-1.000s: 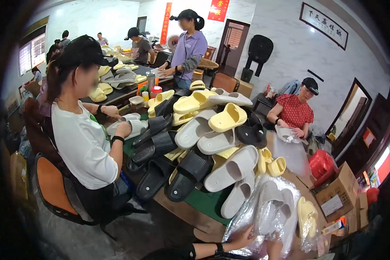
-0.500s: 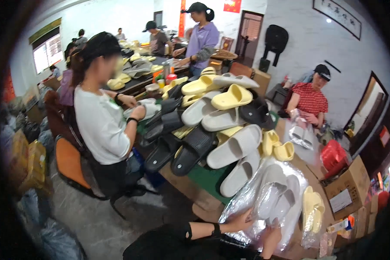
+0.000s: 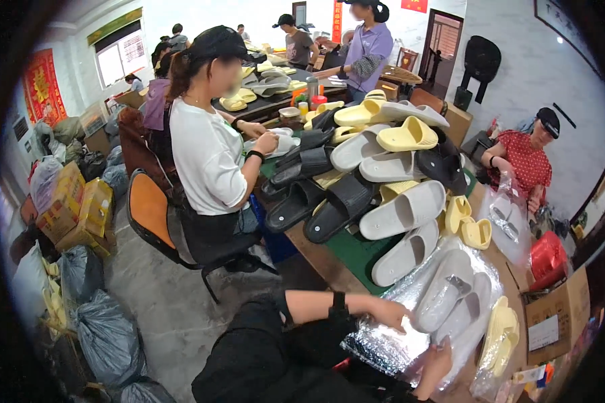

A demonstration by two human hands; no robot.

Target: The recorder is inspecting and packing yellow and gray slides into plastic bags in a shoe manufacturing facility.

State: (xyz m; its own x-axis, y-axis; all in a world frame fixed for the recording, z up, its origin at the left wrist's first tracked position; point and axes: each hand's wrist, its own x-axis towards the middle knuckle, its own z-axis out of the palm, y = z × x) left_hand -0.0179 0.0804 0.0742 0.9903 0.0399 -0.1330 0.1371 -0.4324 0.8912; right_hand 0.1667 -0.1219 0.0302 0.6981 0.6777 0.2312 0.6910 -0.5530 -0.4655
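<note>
Left hand [image 3: 388,313] gripped the clear plastic bag [image 3: 410,336] holding grey slippers [image 3: 454,295] at the table's [image 3: 316,252] near edge. Right hand [image 3: 437,363] pressed against the bag's lower side; its grip could not be made out, fingers blurred.

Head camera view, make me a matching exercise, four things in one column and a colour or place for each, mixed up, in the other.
Things:
1. left hand
2. right hand
3. chair seat
4. pair of small slippers

Descriptions:
A. orange, behind the seated person in white
B. yellow, on the table beyond the pale slippers
C. on the heel of a pale bagged slipper
D. at the near edge of the clear plastic bag

Pairs: 1-C, 2-D, 3-A, 4-B
</note>
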